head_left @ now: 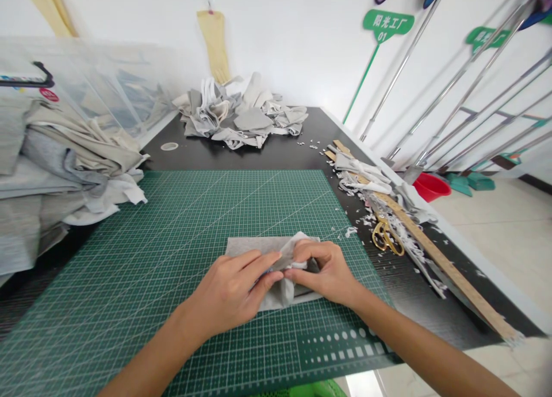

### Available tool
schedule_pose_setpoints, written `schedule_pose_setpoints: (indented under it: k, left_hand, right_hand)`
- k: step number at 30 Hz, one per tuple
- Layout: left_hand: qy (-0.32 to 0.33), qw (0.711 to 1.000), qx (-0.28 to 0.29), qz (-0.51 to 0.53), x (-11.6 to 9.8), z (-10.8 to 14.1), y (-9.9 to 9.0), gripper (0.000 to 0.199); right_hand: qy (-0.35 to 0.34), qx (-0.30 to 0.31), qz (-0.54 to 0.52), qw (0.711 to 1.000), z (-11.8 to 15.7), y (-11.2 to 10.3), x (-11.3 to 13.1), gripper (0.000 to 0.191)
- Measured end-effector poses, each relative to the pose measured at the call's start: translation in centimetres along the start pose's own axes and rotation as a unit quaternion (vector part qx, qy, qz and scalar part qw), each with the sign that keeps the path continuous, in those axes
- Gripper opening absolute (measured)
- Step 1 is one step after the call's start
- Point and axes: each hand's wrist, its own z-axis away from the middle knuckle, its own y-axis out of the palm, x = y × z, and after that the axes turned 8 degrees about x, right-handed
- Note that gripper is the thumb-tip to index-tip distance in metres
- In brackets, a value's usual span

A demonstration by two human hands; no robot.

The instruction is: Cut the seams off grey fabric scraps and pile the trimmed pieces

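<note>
On the cutting mat [172,230] — left hand [230,290] and right hand [321,273] pinch one grey fabric piece [252,246].

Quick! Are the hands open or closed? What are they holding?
Left hand: closed, pinching the grey cloth.
Right hand: closed, pinching the grey cloth too.

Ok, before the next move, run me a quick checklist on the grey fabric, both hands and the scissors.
Grey fabric on the green cutting mat: ok, it lies on the mat.
Fabric flat: not ok, it is bunched between the hands.
Left hand and right hand on the fabric: ok, both pinch it.
Gold-handled scissors out of the hands: ok, they lie on the black table beside the mat.
Scissor blades: cannot tell, scraps hide them.
</note>
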Motion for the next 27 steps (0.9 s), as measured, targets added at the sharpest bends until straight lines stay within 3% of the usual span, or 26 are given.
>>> schedule_pose_setpoints:
  k: [27]
  left_hand:
    - [0.007,1.000,-0.010,-0.027,-0.17,-0.14,-0.27,0.030]
  right_hand:
    - [-0.002,-0.006,0.014,1.000,0.08,0.04,-0.16,0.014]
